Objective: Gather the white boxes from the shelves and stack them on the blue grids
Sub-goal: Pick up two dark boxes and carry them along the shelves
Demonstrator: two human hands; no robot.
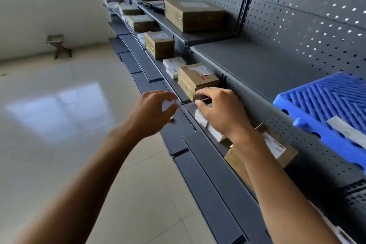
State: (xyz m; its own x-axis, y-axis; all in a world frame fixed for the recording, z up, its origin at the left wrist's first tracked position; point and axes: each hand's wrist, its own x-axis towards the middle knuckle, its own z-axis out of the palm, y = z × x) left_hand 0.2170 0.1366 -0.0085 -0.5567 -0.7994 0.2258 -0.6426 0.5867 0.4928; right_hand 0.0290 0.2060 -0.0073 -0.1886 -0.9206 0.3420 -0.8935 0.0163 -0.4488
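Little is judged done. Over the white boxes (201, 119) on the lower shelf, the right hand (223, 111) is spread, holding nothing; the left hand (154, 111) is loosely curled, empty. One pale box (344, 130) is seen on the blue grid (320, 105); more white boxes (173, 66) are left farther along.

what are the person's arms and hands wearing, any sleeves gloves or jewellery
Nothing is worn that the view shows. The left hand and right hand are bare, with no gloves, and no ring is visible. Both forearms are uncovered from wrist to the frame's lower edge: no sleeves, watch or wristband in sight.
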